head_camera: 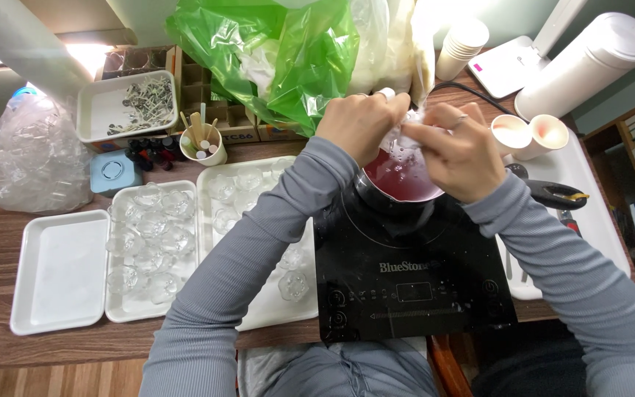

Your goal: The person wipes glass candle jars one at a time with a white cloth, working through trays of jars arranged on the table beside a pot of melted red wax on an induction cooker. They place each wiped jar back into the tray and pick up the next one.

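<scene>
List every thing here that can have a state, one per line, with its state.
left hand: gripping a clear bag over the pot
right hand: gripping the same bag
clear bag: held up between both hands
pot: on the cooktop, holding red liquid
cooktop: display dark
far-left white tray: empty
middle tray: filled with clear moulds
two paper cups: upright, pinkish inside

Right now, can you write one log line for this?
left hand: holds clear bag | right hand: holds bag | below: pot, red liquid

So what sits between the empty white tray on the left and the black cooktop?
In the head view, two white trays of small clear moulds, partly covered by the person's left forearm.
</scene>
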